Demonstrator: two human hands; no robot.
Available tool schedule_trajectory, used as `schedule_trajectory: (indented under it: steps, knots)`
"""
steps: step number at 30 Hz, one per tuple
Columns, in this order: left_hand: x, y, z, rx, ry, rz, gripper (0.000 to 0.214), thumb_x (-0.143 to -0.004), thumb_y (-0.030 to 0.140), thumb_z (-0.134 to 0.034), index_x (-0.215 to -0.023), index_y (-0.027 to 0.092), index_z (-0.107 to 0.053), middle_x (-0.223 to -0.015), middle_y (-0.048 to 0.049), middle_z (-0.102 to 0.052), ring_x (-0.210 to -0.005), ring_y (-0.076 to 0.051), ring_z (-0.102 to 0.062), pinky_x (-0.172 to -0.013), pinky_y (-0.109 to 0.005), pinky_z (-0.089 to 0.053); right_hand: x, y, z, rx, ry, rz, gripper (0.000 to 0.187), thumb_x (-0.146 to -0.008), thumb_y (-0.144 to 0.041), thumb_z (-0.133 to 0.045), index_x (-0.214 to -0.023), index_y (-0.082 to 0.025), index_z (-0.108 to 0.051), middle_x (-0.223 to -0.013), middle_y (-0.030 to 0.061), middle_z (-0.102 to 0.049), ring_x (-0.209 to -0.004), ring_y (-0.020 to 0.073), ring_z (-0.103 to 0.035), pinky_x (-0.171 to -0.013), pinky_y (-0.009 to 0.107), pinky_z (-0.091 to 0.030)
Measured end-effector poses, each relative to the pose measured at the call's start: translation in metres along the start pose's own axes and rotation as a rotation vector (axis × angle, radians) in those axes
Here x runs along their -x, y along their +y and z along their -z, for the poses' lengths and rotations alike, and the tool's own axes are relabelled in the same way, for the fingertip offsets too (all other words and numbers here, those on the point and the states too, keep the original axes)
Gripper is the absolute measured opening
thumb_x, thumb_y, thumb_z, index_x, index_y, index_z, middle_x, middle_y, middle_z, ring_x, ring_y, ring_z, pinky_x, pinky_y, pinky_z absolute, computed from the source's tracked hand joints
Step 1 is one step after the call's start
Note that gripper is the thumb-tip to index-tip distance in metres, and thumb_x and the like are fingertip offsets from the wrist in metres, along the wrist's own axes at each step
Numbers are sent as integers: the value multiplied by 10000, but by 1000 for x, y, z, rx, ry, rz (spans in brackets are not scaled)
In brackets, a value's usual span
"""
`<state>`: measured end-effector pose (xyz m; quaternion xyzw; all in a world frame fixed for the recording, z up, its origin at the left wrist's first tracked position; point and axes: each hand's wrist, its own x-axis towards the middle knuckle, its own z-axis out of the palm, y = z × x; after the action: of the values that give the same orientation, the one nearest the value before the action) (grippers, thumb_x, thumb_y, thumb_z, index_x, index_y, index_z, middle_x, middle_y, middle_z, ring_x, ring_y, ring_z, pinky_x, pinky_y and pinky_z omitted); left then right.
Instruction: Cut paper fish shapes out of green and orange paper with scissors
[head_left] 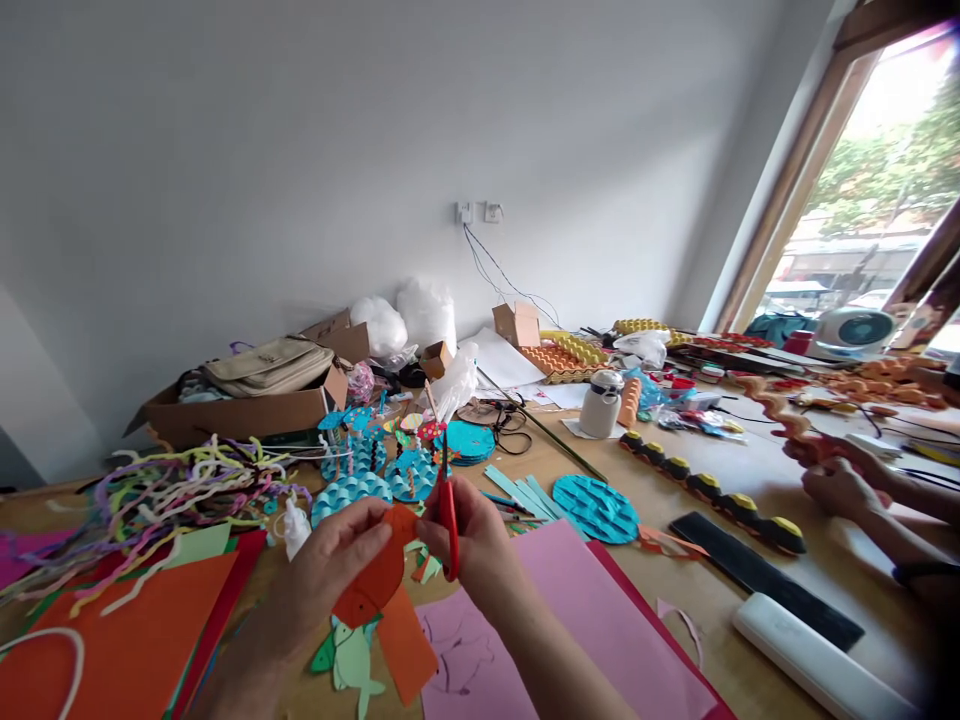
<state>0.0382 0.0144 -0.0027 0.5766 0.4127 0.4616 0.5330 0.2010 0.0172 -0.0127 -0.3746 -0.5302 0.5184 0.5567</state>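
My left hand (334, 560) pinches an orange paper cutout (379, 578) with a fish outline drawn on it, held above the table. My right hand (480, 545) grips red-handled scissors (448, 500), blades pointing up and meeting the orange paper's upper edge. An orange offcut (405, 645) and a green paper fish (352, 660) lie just below my hands. A pink sheet (592, 620) with pencil outlines lies under my right wrist.
Orange and red sheets (127, 650) lie at left beside a heap of pipe cleaners (150, 495). Blue scalloped paper discs (596, 505), a cardboard box (247, 410) with a bag, egg trays (562, 358) and a white jar (601, 402) crowd the table. Another person's hands (840, 480) work at right.
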Motion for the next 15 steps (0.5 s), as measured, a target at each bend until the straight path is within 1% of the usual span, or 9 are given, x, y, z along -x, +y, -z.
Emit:
schedule_trajectory:
  steps: [2, 4, 6, 7, 9, 11, 12, 13, 15]
  knots:
    - [-2, 2, 0, -208, 23, -99, 192, -750, 398, -683, -672, 225, -712, -609, 19, -597, -609, -159, -518, -561, -226, -393, 2, 7, -2, 116, -6, 20, 169, -606, -229, -633, -684, -197, -487, -611, -51, -487, -563, 111, -421, -517, 225, -343]
    - [-4, 5, 0, -345, 32, -136, 232, -760, 366, -651, -582, 218, -670, -558, 21, -566, -564, -157, -491, -535, -234, -367, 4, 11, -3, 233, -8, 27, 128, -616, -188, -595, -652, -201, -473, -591, -56, -456, -563, 112, -403, -507, 223, -322]
    - [-3, 8, 2, -409, 71, -156, 189, -750, 346, -656, -610, 222, -682, -600, 6, -609, -614, -181, -540, -584, -246, -400, 4, 10, -2, 269, -3, 28, 123, -613, -166, -589, -638, -201, -473, -579, -59, -446, -555, 110, -393, -499, 221, -309]
    - [-2, 10, 4, -404, 122, -175, 148, -748, 349, -663, -670, 229, -701, -660, -5, -647, -672, -198, -573, -631, -252, -424, 4, 9, -1, 237, 14, 32, 129, -613, -173, -601, -640, -200, -478, -577, -59, -452, -549, 109, -393, -497, 220, -311]
    - [0, 11, 10, -300, 311, -244, 155, -766, 378, -657, -828, 248, -714, -818, -20, -695, -817, -222, -609, -740, -262, -452, 4, 3, 1, 94, 92, 45, 158, -626, -217, -649, -670, -197, -499, -577, -63, -466, -532, 104, -399, -493, 219, -325]
    - [2, 8, 15, -101, 509, -322, 180, -801, 408, -607, -845, 255, -691, -821, -7, -679, -826, -203, -603, -759, -255, -464, 2, -4, 3, -101, 198, 68, 213, -643, -278, -703, -724, -194, -524, -583, -68, -483, -513, 95, -416, -489, 212, -342]
    - [2, 4, 15, 6, 577, -346, 170, -813, 396, -582, -798, 252, -672, -765, 7, -653, -785, -187, -593, -740, -249, -471, 2, -7, 3, -194, 240, 86, 238, -651, -297, -723, -750, -193, -534, -585, -71, -491, -506, 90, -426, -487, 207, -348]
    - [1, 0, 13, 88, 603, -344, 161, -810, 369, -570, -746, 246, -651, -711, 19, -625, -738, -173, -579, -715, -243, -476, 1, -8, 3, -274, 269, 104, 251, -659, -303, -738, -769, -192, -542, -586, -72, -501, -502, 85, -437, -487, 202, -351]
    - [0, -10, 3, 148, 529, -276, 84, -754, 292, -583, -734, 238, -644, -660, 25, -617, -681, -167, -574, -658, -244, -486, -1, -9, -2, -399, 290, 132, 255, -668, -288, -758, -782, -187, -552, -590, -69, -528, -496, 75, -455, -488, 192, -354]
